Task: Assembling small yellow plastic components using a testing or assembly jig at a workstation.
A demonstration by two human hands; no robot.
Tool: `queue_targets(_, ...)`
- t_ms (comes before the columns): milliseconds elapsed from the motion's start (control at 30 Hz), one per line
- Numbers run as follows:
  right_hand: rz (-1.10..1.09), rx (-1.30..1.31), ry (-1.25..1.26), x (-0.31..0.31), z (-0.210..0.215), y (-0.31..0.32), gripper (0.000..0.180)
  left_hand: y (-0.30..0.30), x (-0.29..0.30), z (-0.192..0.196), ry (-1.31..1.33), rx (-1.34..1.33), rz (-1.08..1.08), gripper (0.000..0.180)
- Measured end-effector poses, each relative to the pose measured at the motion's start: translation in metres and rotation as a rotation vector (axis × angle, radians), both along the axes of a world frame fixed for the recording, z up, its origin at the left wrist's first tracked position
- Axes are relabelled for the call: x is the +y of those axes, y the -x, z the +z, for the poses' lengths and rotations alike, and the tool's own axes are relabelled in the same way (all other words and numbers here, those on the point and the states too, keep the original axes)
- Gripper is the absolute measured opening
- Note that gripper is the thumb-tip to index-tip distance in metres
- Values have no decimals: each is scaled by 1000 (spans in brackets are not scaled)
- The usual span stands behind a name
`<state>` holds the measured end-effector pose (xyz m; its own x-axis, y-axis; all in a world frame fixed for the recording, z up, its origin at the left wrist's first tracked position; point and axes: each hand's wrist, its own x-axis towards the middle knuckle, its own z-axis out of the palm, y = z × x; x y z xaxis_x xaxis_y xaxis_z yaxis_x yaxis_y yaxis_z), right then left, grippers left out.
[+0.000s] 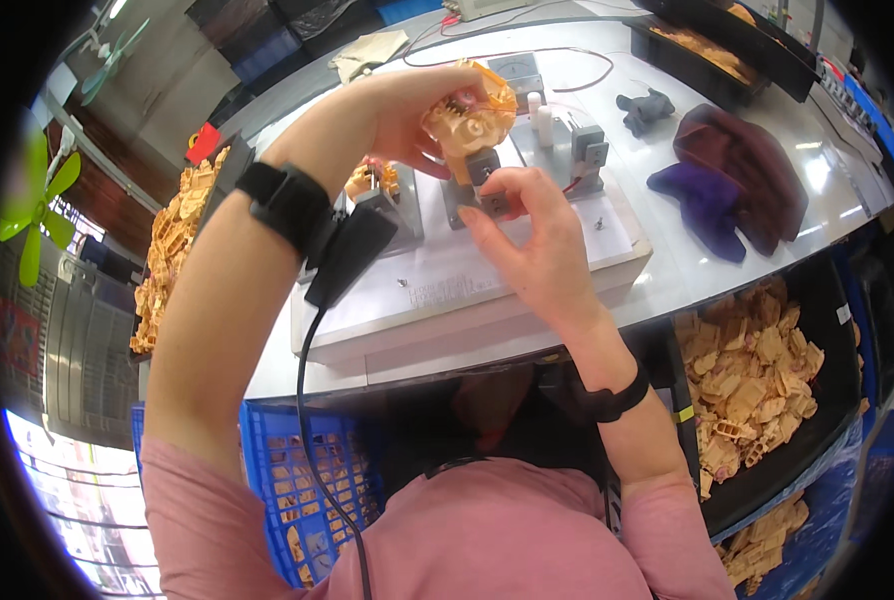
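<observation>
Casing [475,128], pale orange, bumpy, irregularly shaped

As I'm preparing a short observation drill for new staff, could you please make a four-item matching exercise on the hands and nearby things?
1. Left hand
2. Right hand
3. Purple cloth
4. Blue plastic basket

A. Lying against a maroon cloth
B. Fingertips at a small dark-grey block
C. Lower than the white tabletop
D. Holding a yellow-orange plastic part

Pairs: 1-D, 2-B, 3-A, 4-C
</observation>
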<state>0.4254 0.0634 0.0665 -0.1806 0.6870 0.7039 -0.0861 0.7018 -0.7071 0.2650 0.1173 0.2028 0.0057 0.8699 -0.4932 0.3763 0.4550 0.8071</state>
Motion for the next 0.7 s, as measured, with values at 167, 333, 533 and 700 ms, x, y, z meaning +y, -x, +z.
queue_targets(167, -28, -23, -81, -3, 3, 6, 25, 2, 10, 19, 142, 295, -223, 57)
queue_targets(333, -100, -51, -50, -5, -2, 5, 26, -17, 0, 19, 48, 417, -138, 56)
queue_targets(533, -84, -24, -37, -5, -6, 3, 28, -12, 7, 8, 60, 350, 50, 65)
queue_targets(700, -120, -21, -68, -5, -3, 2, 28, 3, 11, 20, 13, 433, -5, 61)
